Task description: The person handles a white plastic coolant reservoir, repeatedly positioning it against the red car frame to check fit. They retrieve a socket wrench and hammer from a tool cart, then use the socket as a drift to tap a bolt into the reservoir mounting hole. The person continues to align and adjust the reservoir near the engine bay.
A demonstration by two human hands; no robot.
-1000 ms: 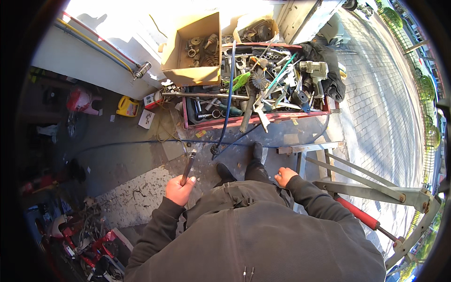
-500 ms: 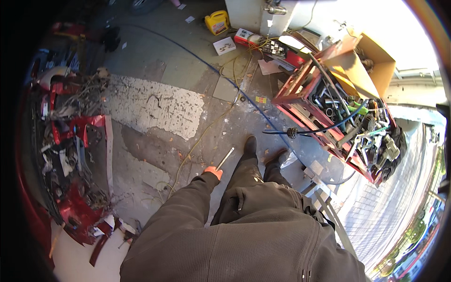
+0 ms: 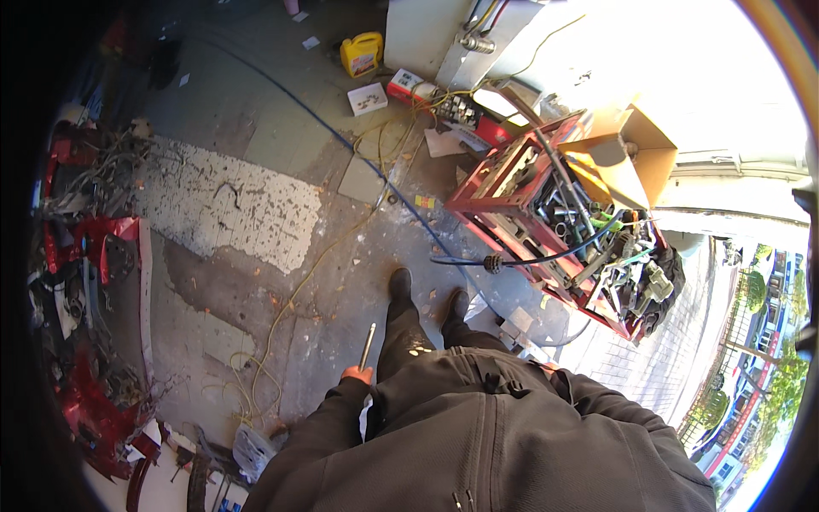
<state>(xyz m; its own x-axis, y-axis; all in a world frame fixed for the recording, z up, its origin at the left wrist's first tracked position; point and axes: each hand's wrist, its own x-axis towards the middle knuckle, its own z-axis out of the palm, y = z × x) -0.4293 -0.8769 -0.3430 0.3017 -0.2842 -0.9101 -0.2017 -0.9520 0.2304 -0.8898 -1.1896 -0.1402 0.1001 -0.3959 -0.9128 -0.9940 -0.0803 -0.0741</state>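
Note:
My left hand (image 3: 357, 374) is closed around the lower end of a slim metal rod-shaped tool (image 3: 368, 346), held beside my left thigh and pointing away from me. What kind of tool it is cannot be made out. Only a small bit of my right hand (image 3: 548, 367) shows by my right hip, past the jacket's edge; its fingers are hidden. Ahead to the right stands a red metal tool cart (image 3: 503, 183) heaped with loose hand tools (image 3: 610, 256). A dark cable or hose (image 3: 546, 259) with a dark knobbed piece (image 3: 493, 264) sticks out over its near side.
An open cardboard box (image 3: 653, 166) sits on the cart. A blue hose (image 3: 341, 141) and a yellow cord (image 3: 299, 290) cross the floor. Red vehicle parts (image 3: 94, 405) line the left side. A yellow jug (image 3: 362, 55) and a white box (image 3: 368, 99) stand farther off.
The cart and floor things have shifted left in the picture. My left hand has drawn closer to my body with the metal tool. My right arm and part of the right hand have come into view.

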